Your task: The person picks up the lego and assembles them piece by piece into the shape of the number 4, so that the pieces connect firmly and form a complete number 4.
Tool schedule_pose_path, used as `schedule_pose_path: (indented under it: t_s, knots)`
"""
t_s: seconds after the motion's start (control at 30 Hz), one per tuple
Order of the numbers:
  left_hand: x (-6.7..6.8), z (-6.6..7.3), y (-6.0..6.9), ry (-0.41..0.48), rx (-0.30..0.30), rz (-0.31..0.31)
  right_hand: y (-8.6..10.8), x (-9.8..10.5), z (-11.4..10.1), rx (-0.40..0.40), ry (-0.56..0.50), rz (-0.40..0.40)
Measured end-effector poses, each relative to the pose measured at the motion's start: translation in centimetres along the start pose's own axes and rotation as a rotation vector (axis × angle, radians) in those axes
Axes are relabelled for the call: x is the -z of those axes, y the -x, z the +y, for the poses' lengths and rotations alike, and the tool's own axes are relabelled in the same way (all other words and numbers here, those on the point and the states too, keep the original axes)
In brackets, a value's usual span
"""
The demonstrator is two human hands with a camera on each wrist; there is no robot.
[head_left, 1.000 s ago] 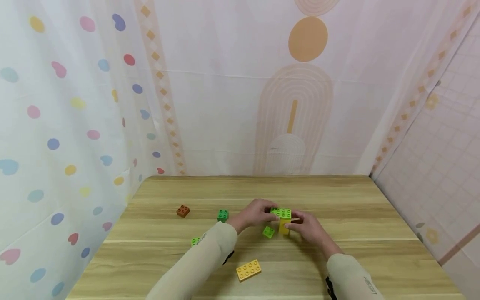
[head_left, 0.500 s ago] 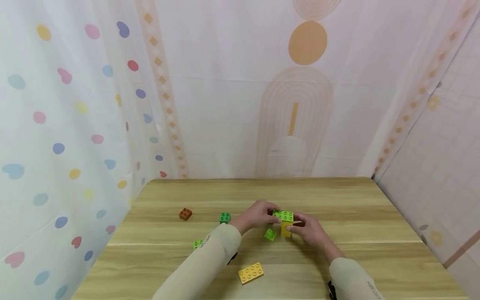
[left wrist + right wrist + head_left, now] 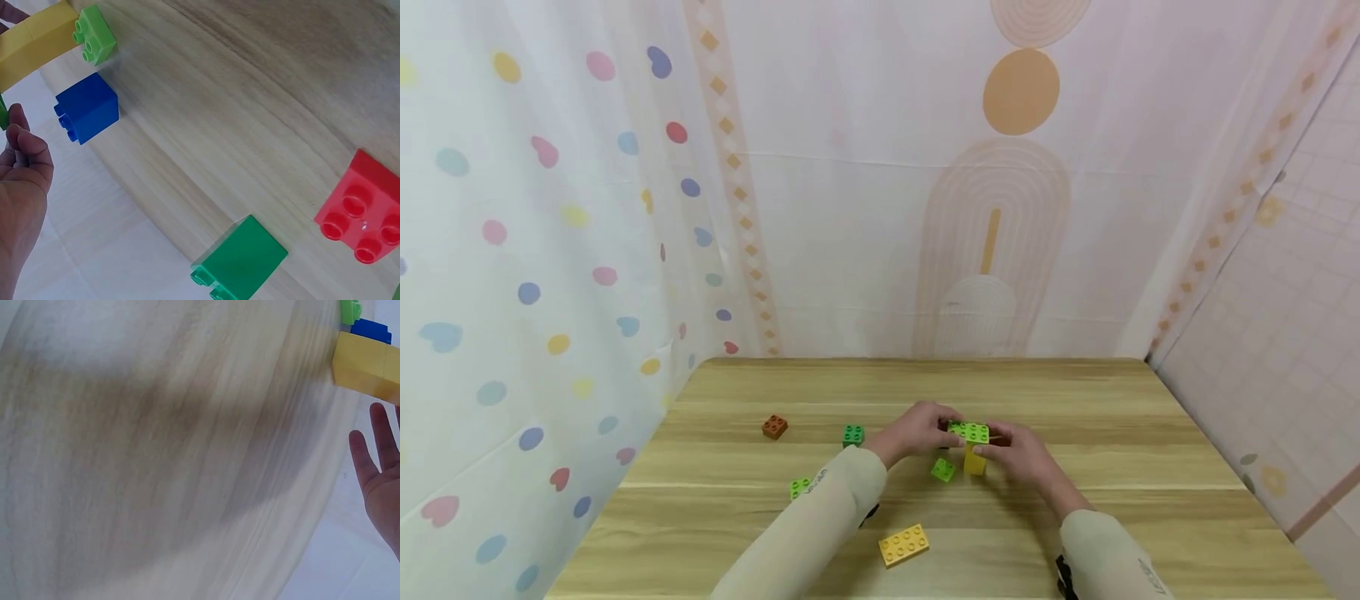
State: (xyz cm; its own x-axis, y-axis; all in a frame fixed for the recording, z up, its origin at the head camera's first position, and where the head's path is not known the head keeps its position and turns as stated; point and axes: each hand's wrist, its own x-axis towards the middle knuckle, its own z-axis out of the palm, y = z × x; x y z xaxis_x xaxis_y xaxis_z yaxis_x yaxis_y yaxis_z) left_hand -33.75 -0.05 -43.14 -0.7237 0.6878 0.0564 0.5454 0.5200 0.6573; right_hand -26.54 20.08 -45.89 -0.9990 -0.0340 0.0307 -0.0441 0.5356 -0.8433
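A light green eight-stud brick (image 3: 968, 432) lies across the top of a yellow stack (image 3: 975, 462) right of the table's middle. My left hand (image 3: 922, 427) pinches the left end of this green brick between thumb and fingers. From the right, my right hand (image 3: 1018, 451) holds the stack near its top, thumb in front and fingers behind. Two of its fingers stand out straight in the right wrist view. A small light green brick (image 3: 943, 470) sits just left of the stack's foot. A blue brick (image 3: 89, 109) stands nearby in the left wrist view; in the head view my left hand mostly hides it.
A flat yellow brick (image 3: 904, 546) lies near the front. Left of my hands are a dark green brick (image 3: 853, 435), a brown brick (image 3: 775, 427) and another light green brick (image 3: 800, 487), partly behind my left sleeve. A red brick (image 3: 362, 209) shows in the left wrist view.
The head view has shifted slightly. My right thumb has slid a little up the yellow stack towards the green brick. My left hand keeps its hold.
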Motion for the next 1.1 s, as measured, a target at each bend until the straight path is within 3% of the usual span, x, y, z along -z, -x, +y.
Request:
schedule_pose_path:
  t_s: [0.17,0.33,0.53,0.73,0.93,1.1]
  knots:
    - [0.1,-0.4,0.2,-0.061,-0.028,0.000,0.0,0.0,0.0,0.045,-0.020,-0.016]
    - [0.6,-0.7,1.4,-0.108,0.001,0.021,-0.2,-0.1,0.0,0.062,-0.025,-0.024]
    - [1.5,-0.7,3.8,-0.010,0.006,0.124,-0.7,-0.1,0.4,0.069,-0.021,0.004]
    - [1.7,-1.1,6.8,0.106,0.023,0.161,-0.8,0.2,1.0,0.088,-0.008,0.003]
    - [0.6,-1.9,10.4,0.205,0.090,0.186,-0.6,0.1,1.1,0.104,-0.001,-0.002]
    - [-0.8,-2.5,12.6,0.238,0.130,0.165,-0.4,-0.3,1.0,0.104,0.006,0.002]
